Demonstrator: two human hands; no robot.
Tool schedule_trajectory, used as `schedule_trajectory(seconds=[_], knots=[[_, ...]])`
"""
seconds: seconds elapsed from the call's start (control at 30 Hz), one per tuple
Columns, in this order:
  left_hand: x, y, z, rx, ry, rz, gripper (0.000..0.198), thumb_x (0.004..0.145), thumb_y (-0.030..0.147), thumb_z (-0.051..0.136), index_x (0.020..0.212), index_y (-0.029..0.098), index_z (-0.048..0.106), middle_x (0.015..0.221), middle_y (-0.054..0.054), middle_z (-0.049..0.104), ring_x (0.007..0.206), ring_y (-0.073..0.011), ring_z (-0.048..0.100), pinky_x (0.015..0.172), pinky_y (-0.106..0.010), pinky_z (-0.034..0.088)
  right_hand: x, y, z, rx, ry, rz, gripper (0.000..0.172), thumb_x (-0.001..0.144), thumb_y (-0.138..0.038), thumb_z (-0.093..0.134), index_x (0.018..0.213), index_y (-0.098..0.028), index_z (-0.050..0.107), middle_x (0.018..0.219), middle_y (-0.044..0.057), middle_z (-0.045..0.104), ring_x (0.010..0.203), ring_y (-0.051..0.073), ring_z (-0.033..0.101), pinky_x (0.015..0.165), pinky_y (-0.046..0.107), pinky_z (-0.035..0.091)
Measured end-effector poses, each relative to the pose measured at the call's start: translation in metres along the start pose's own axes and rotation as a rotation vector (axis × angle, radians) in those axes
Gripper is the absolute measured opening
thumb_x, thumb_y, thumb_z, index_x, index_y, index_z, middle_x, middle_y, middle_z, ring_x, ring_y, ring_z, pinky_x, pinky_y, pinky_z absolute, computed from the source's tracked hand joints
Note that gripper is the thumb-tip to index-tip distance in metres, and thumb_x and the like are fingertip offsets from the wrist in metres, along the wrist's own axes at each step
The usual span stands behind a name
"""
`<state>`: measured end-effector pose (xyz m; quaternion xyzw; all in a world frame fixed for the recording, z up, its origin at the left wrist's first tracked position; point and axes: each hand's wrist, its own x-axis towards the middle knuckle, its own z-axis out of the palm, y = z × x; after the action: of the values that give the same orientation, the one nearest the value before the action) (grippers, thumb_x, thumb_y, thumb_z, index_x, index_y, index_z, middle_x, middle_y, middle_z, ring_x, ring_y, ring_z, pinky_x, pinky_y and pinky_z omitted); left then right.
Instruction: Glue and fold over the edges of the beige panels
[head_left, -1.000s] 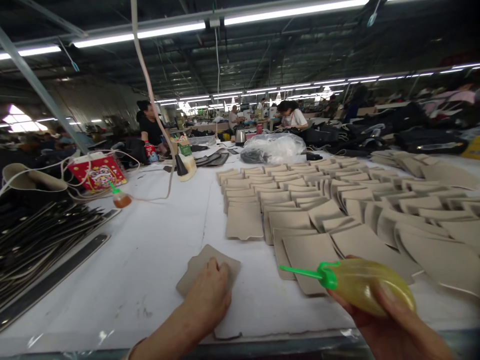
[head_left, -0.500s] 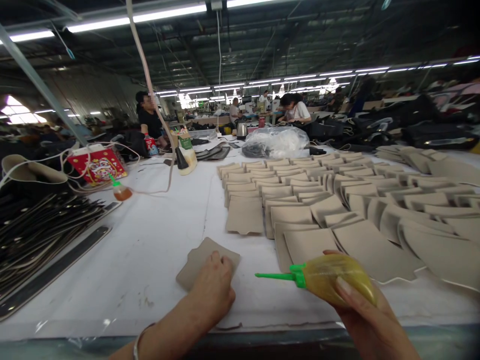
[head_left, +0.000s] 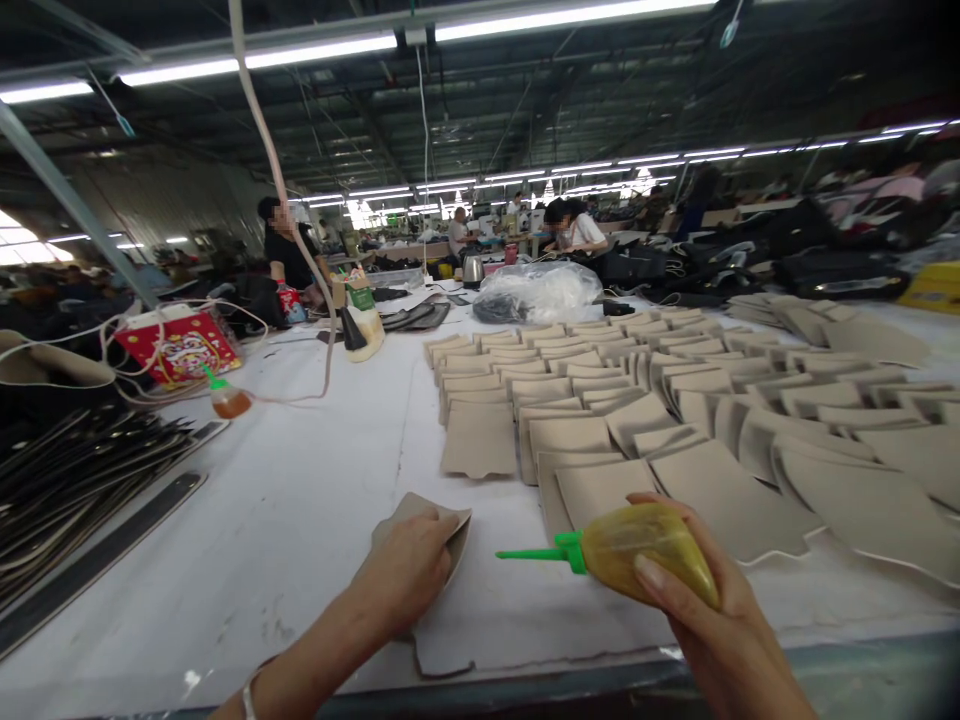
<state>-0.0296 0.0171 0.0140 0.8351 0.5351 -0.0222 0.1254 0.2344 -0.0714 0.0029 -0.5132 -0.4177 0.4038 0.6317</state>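
Note:
My left hand (head_left: 401, 570) grips a beige leather-like piece (head_left: 411, 506) on the white table, fingers closed over its right part. The piece's right edge is bent up off the surface; much of it is hidden under the hand. Wrapped around a squeeze bottle (head_left: 645, 545) of yellowish liquid is my right hand (head_left: 720, 610). The bottle lies sideways in the grasp, its green nozzle (head_left: 536, 553) pointing left towards the piece without touching it. Beyond the bottle, overlapping rows of similar beige pieces (head_left: 480, 440) cover the right side of the table.
On the left lie a stack of black strips (head_left: 82, 480), a second green-tipped bottle (head_left: 229, 400) and a red box (head_left: 180, 348) among cables. A hanging cord (head_left: 262, 130) drops to the table. Farther back are a plastic bag (head_left: 536, 293), a kettle (head_left: 473, 271) and several people.
The piece under my left hand has its right edge raised now, where it lay flatter before. My right hand and bottle have shifted slightly left in view. The whole view has shifted a little.

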Motion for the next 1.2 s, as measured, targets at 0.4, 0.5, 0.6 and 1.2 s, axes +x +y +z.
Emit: schedule_trajectory(seconds=[0.4, 0.5, 0.6, 1.2], knots=[[0.002, 0.014, 0.019, -0.178, 0.02, 0.066, 0.045, 0.087, 0.017, 0.035, 0.123, 0.032, 0.058, 0.095, -0.005, 0.064, 0.09, -0.0218, 0.062, 0.08, -0.032, 0.046, 0.018, 0.012, 0.025, -0.477, -0.179, -0.281, 0.05, 0.08, -0.044, 0.074, 0.121, -0.028, 0.051, 0.115, 0.001, 0.056, 0.101, 0.024, 0.055, 0.087, 0.03, 0.043], [0.002, 0.014, 0.017, -0.184, 0.01, 0.061, 0.043, 0.086, 0.016, 0.035, 0.118, 0.03, 0.061, 0.093, -0.005, 0.064, 0.089, -0.0222, 0.062, 0.078, -0.032, 0.045, 0.022, 0.018, 0.027, -0.546, -0.192, -0.33, 0.05, 0.083, -0.044, 0.072, 0.123, -0.028, 0.049, 0.12, 0.002, 0.054, 0.106, 0.025, 0.054, 0.091, 0.032, 0.041], [0.002, 0.014, 0.016, -0.197, 0.009, 0.081, 0.043, 0.085, 0.015, 0.034, 0.115, 0.03, 0.061, 0.09, -0.005, 0.063, 0.085, -0.0219, 0.062, 0.076, -0.032, 0.045, 0.025, 0.02, 0.029, -0.585, -0.216, -0.434, 0.047, 0.085, -0.041, 0.07, 0.124, -0.029, 0.047, 0.12, 0.002, 0.054, 0.106, 0.024, 0.054, 0.091, 0.032, 0.042], [-0.002, 0.012, 0.023, -0.218, 0.064, 0.11, 0.037, 0.089, 0.021, 0.035, 0.116, 0.03, 0.059, 0.094, -0.005, 0.059, 0.086, -0.0221, 0.062, 0.076, -0.033, 0.045, 0.026, 0.02, 0.025, -0.621, -0.192, -0.399, 0.042, 0.086, -0.045, 0.069, 0.12, -0.03, 0.049, 0.109, -0.002, 0.058, 0.091, 0.02, 0.06, 0.081, 0.027, 0.048]])
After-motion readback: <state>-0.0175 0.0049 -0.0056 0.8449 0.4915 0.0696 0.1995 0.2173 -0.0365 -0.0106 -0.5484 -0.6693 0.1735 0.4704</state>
